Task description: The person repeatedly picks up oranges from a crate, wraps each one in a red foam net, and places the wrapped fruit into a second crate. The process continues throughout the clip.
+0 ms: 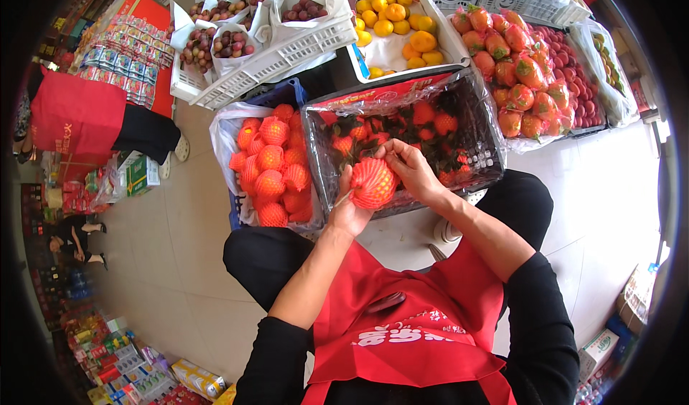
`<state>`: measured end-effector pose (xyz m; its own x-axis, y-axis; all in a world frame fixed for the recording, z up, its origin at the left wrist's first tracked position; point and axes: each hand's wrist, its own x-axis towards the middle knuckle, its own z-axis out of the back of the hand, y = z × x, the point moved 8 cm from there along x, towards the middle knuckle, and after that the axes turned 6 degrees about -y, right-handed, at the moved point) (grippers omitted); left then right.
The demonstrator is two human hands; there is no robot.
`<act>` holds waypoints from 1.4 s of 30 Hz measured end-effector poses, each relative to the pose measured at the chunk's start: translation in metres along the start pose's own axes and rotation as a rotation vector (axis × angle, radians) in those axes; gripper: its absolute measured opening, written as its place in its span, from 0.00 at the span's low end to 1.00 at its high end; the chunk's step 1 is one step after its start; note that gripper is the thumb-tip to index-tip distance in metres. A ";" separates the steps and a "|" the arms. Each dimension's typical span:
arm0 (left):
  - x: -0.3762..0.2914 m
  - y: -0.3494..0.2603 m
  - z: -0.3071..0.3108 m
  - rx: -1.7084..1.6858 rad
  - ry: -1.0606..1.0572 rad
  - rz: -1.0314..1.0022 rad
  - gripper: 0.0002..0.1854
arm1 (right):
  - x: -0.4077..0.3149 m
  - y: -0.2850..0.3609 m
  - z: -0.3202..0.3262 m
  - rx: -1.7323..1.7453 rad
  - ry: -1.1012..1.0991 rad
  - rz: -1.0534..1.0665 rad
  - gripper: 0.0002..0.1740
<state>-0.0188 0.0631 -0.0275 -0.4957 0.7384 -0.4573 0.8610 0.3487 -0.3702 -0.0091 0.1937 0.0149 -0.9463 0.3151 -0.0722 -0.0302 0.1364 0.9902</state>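
An orange citrus fruit in a red foam net (pixel 373 183) rests in my left hand (pixel 349 211), fingers and thumb around its near left side. At its far right my right hand (pixel 412 171) pinches the net's edge or the fruit's top between thumb and fingertips; which one I cannot tell. Both hands are over the near edge of a black plastic crate (pixel 344 93) lined with clear film. Inside it lie netted orange fruits (pixel 445 122) among dark green leaves. A blue crate (pixel 235 211) on the left holds a heap of netted fruits (pixel 271 157).
Behind stand a white crate of bagged grapes (pixel 280 55) and a white crate of loose oranges (pixel 457 55). Right are wrapped reddish fruits (pixel 519 71) and small red fruits (pixel 576 82). A person in a red apron (pixel 75 112) stands left; another person (pixel 75 238) is farther off.
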 end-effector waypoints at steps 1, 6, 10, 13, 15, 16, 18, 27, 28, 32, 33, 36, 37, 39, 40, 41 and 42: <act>0.001 0.000 0.001 -0.019 -0.005 0.021 0.34 | 0.002 0.000 0.002 -0.118 -0.023 0.033 0.08; -0.002 0.004 -0.016 -0.142 0.114 0.061 0.32 | 0.004 -0.006 -0.002 -0.268 -0.011 0.115 0.06; -0.002 -0.002 -0.008 -0.047 -0.093 -0.029 0.32 | 0.000 0.001 -0.005 -0.463 0.012 0.217 0.13; 0.002 -0.013 -0.001 0.034 -0.159 -0.066 0.31 | 0.000 0.024 -0.001 -0.561 -0.049 0.294 0.14; 0.006 -0.022 0.005 0.116 -0.180 -0.124 0.29 | -0.006 0.049 0.005 -0.478 -0.143 0.366 0.14; 0.007 -0.025 0.008 0.174 -0.183 -0.161 0.28 | -0.009 0.062 0.000 -0.523 -0.123 0.449 0.14; 0.008 -0.027 0.017 0.253 -0.252 -0.237 0.26 | -0.016 0.077 -0.016 -0.606 -0.014 0.551 0.13; 0.006 -0.015 0.013 0.249 -0.187 -0.182 0.28 | 0.013 -0.014 0.045 0.247 -0.369 -0.156 0.08; 0.006 -0.015 0.014 0.217 -0.170 -0.156 0.28 | 0.018 -0.020 0.058 0.450 -0.377 -0.159 0.09; 0.007 -0.030 0.035 0.112 -0.249 -0.149 0.30 | 0.020 -0.049 0.102 0.646 -0.523 -0.283 0.18; 0.006 -0.042 0.043 0.069 -0.268 -0.180 0.31 | 0.018 -0.050 0.110 0.592 -0.522 -0.258 0.20; -0.018 -0.107 0.086 -0.179 -0.564 -0.526 0.29 | 0.008 -0.060 0.125 0.431 -0.527 -0.295 0.23; -0.033 -0.129 0.100 -0.241 -0.679 -0.664 0.29 | 0.004 -0.066 0.129 0.352 -0.519 -0.341 0.24; -0.058 -0.159 0.115 -0.266 -0.763 -0.887 0.30 | -0.002 -0.079 0.133 0.205 -0.480 -0.406 0.26; -0.061 -0.149 0.134 -0.439 -0.939 -0.752 0.37 | -0.004 -0.086 0.133 0.118 -0.463 -0.410 0.24; -0.061 -0.143 0.139 -0.280 -1.005 -0.706 0.39 | -0.003 -0.094 0.129 -0.021 -0.376 -0.422 0.22; -0.058 -0.133 0.142 -0.100 -1.061 -0.677 0.42 | -0.003 -0.103 0.124 -0.164 -0.283 -0.431 0.21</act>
<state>-0.1203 -0.1081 -0.0666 -0.6473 -0.4139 -0.6401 0.3812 0.5514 -0.7420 0.0370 0.2951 -0.1020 -0.7139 0.5066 -0.4834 -0.4680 0.1683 0.8675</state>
